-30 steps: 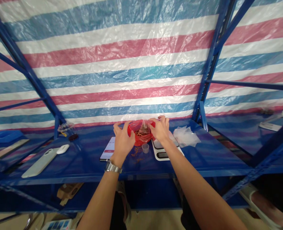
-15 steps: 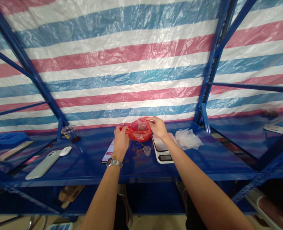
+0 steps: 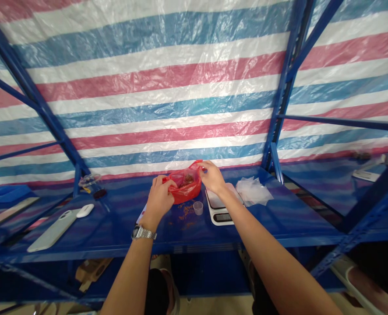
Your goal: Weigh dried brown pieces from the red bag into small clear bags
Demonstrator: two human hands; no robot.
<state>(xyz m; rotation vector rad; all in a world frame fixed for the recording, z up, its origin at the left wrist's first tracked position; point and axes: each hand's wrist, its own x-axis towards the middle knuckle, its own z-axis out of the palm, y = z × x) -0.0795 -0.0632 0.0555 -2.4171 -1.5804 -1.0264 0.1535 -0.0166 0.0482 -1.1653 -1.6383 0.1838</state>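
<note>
Both hands hold the rim of a red plastic bag (image 3: 188, 193), whose mouth gapes upward on the blue shelf. My left hand (image 3: 160, 197) is closed on its left edge. At the upper right edge, my right hand (image 3: 211, 176) pinches the plastic. Inside lies a small clear packet (image 3: 189, 177) with brownish contents that I cannot make out. Just in front of the bag stands a small clear cup (image 3: 198, 208), with orange-brown crumbs (image 3: 186, 212) scattered beside it. A white digital scale (image 3: 223, 217) sits under my right forearm.
Clear plastic sachets (image 3: 253, 191) lie right of the scale. A phone (image 3: 142, 213) is partly covered by my left hand. Further left are a pale phone (image 3: 53, 230), a white earbud case (image 3: 85, 211) and a clear container (image 3: 93, 184). Blue posts (image 3: 277, 113) frame the shelf (image 3: 121, 236).
My left hand has moved left and a little toward me, drawing the bag's left side along. The bag's mouth is wider and more of the packet shows. The view has shifted slightly.
</note>
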